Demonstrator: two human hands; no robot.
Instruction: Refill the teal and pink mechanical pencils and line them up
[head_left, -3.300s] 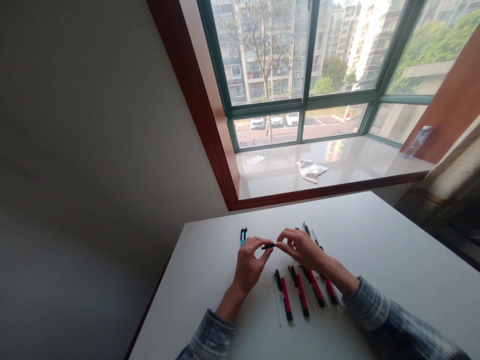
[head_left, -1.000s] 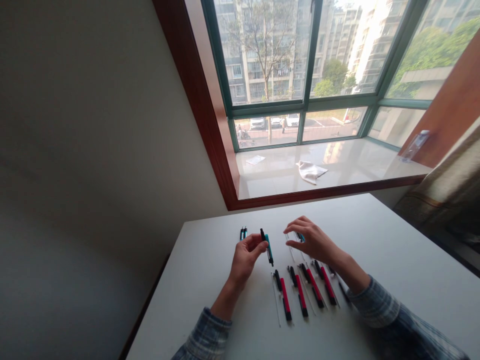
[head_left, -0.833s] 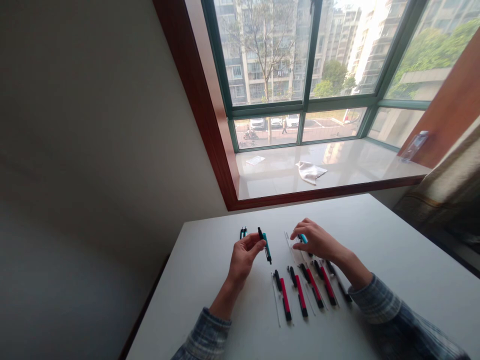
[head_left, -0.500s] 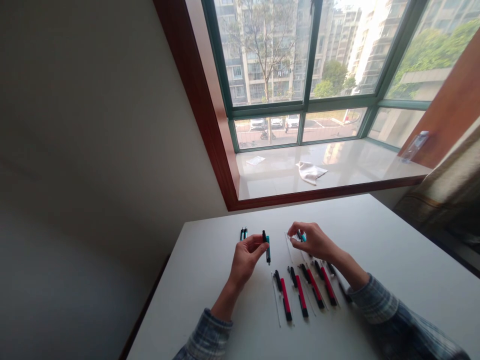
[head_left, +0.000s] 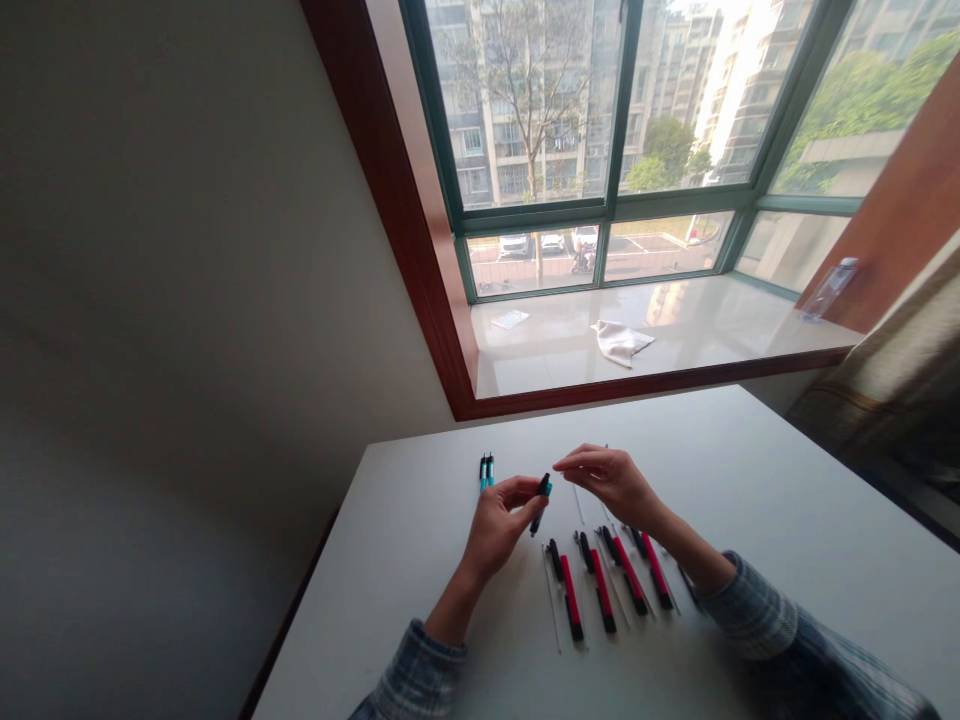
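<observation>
My left hand [head_left: 495, 525] pinches a teal and black pen [head_left: 541, 502], apparently in two barrel pieces side by side, between thumb and fingers. Close by on the right, my right hand [head_left: 616, 487] is raised with its fingertips together. Whatever they hold, if anything, is too small to make out. Below the hands lie several taken-apart pens, each with a black barrel piece [head_left: 556, 560] beside a red barrel piece [head_left: 571, 598]. Thin white refills [head_left: 551, 600] lie between them. Part of another refill [head_left: 578, 504] shows under my right hand.
Two teal and black pens [head_left: 487, 470] lie together near the back left of the white table [head_left: 420, 520]. Beyond the table is a window sill [head_left: 540, 360] with a crumpled white cloth [head_left: 622, 343], a paper piece [head_left: 511, 319] and a clear bottle [head_left: 829, 290].
My right hand has moved left from over the teal parts on the table towards my left hand. The pen in my left hand has tilted and shifted slightly right.
</observation>
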